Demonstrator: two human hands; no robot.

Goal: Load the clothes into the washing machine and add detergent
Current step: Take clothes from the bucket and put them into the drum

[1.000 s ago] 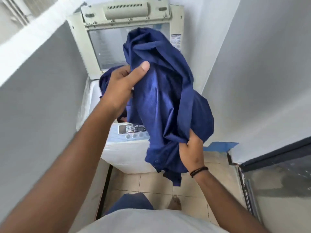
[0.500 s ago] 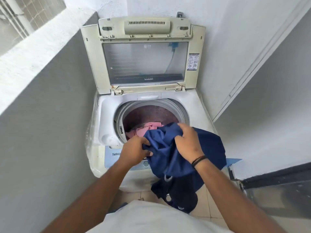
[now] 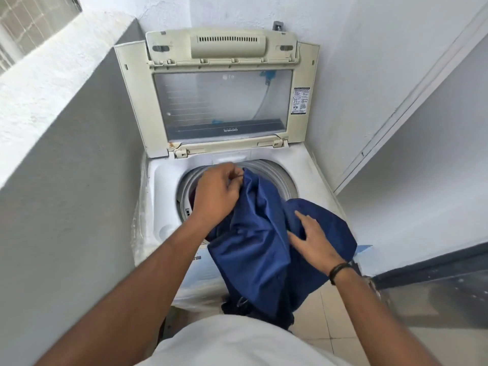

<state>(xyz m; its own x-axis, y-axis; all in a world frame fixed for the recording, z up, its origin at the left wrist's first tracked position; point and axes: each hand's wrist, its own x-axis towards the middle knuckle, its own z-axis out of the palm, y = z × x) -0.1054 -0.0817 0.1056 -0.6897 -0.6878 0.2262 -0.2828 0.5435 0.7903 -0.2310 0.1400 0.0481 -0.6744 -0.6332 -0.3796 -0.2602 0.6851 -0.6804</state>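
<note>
A white top-loading washing machine (image 3: 163,196) stands with its lid (image 3: 224,96) raised against the back wall. A dark blue garment (image 3: 253,249) lies across the drum opening (image 3: 274,173) and hangs down over the machine's front. My left hand (image 3: 216,194) grips the garment's upper edge over the drum. My right hand (image 3: 314,241) lies flat on the cloth at the machine's right side, fingers straight. The drum's inside is mostly hidden by the cloth and my left hand.
A grey half-height wall (image 3: 66,154) runs close along the left. White walls (image 3: 396,101) close in behind and on the right. A glass door with a dark frame (image 3: 435,294) stands at the lower right. The floor (image 3: 322,320) is tiled beige.
The garment came down from in front of the lid onto the drum opening. My left hand moved further over the drum with the cloth's edge, and my right hand flattened onto the cloth.
</note>
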